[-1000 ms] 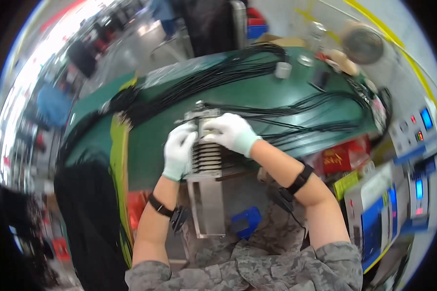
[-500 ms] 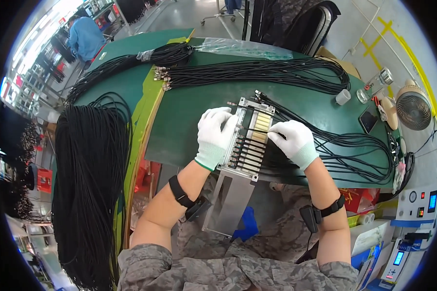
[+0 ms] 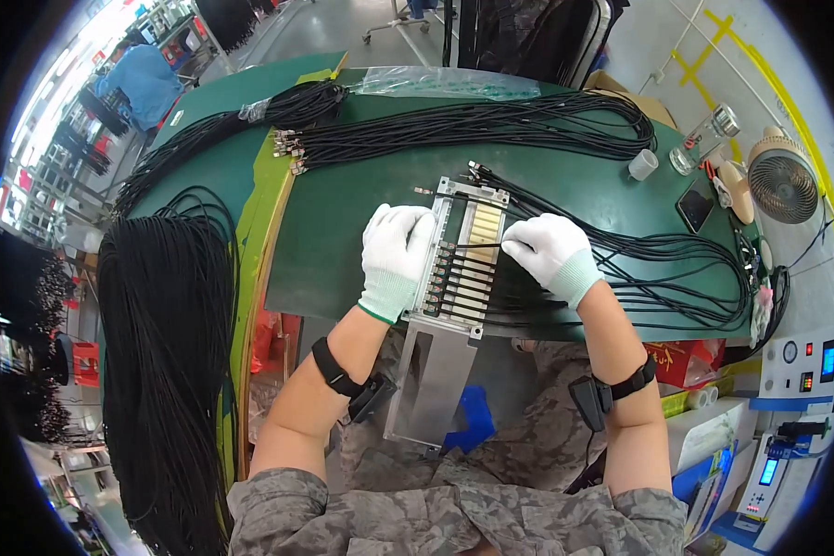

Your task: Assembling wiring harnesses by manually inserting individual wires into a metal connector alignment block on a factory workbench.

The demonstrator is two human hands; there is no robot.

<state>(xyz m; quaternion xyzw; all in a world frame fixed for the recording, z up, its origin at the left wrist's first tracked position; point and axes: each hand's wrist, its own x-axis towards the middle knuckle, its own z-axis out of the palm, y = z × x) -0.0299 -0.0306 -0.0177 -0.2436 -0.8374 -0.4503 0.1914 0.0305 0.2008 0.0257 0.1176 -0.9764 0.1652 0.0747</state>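
A metal cable fixture (image 3: 440,199) lies across the front edge of the green table, with several black cables seated side by side in its slots. Small metal connectors (image 3: 436,287) line up on its left side, and cream-coloured blocks (image 3: 487,221) fill the upper slots. Against the fixture's left edge rests my gloved left hand (image 3: 397,252), fingers curled together; anything in its fingertips is hidden. On the right side, my gloved right hand (image 3: 552,252) pinches a black cable (image 3: 477,246) that runs across the fixture below the bare blocks.
Loose black cables (image 3: 658,246) loop across the table at right. Another cable bundle (image 3: 473,130) lies behind the fixture, and a thick pile (image 3: 167,361) hangs at left. A phone (image 3: 696,204), a white cup (image 3: 642,165), a glass bottle (image 3: 704,139) and a fan (image 3: 782,176) stand at right.
The whole view has shifted slightly. My left hand's fingers have drawn closer together beside the fixture. The right hand still pinches the cable at about the same slot.
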